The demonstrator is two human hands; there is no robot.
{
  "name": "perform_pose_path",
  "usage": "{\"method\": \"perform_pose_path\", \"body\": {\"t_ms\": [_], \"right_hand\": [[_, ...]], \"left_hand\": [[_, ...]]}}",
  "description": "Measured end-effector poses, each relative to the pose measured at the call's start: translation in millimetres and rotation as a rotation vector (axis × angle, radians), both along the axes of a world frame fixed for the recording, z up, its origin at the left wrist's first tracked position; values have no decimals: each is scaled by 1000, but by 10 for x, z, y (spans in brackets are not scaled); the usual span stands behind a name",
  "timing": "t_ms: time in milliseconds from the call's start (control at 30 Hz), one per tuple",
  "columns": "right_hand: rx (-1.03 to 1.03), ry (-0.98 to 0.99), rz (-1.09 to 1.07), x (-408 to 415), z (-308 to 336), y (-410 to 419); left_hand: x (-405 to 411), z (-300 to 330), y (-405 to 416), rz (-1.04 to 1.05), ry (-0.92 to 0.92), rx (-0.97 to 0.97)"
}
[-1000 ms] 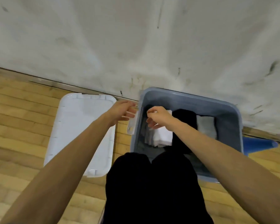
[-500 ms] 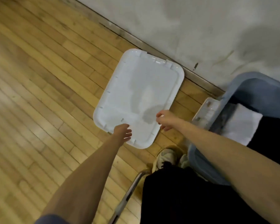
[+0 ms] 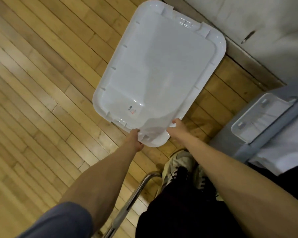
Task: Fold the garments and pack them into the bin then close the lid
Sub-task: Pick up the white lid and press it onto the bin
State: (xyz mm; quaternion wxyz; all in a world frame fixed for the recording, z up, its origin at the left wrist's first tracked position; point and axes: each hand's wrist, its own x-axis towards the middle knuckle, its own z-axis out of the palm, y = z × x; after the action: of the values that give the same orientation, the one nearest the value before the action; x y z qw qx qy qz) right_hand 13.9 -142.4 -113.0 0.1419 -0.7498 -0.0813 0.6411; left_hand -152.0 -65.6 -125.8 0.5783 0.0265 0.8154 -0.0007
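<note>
Reaching down to the floor, both hands are set on the near short edge of the white rectangular plastic lid (image 3: 155, 69), which lies flat on the pale wooden floorboards (image 3: 41, 100) just beside the wall. The left hand (image 3: 133, 140) is placed at the near left corner, fingers curled under the rim, so the lid is judged to be grasped there. The right hand (image 3: 177, 127) is laid on the near right side of the same edge, fingers bent over the rim; a grip is likely, though the fingertips are hidden. The grey-blue plastic storage bin (image 3: 244, 145) is seen to the right, near the lid but apart from it, with a pale folded garment (image 3: 282, 152) visible inside and a clear latch handle (image 3: 258, 117) hanging on its end wall.

Packing is judged finished; the lid step is in hand, and nothing has been lifted yet. Trouble could come from this one-ended hold: a wide, thin lid picked up by one short edge may sag or swing, and the far end could be dragged along the boards or knocked against the wall. A shoe (image 3: 177, 162) and a metal chair leg (image 3: 136, 193) are close below the hands and could be caught by the lid. The latch handle could be trapped under the rim if the lid is lowered askew.
</note>
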Motion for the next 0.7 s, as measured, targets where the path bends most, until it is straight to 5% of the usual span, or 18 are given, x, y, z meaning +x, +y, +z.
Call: {"method": "perform_pose_path", "body": {"t_ms": [200,333,700], "right_hand": [[68,-366,467,23,316,16],[122,-459,592,115,782,108],[315,-632,594,341,2734,495]], "left_hand": [[-135,286,40,91,-49,104],[-252,752,268,59,-213,231],[118,2678,607,-290,-472,598]]}}
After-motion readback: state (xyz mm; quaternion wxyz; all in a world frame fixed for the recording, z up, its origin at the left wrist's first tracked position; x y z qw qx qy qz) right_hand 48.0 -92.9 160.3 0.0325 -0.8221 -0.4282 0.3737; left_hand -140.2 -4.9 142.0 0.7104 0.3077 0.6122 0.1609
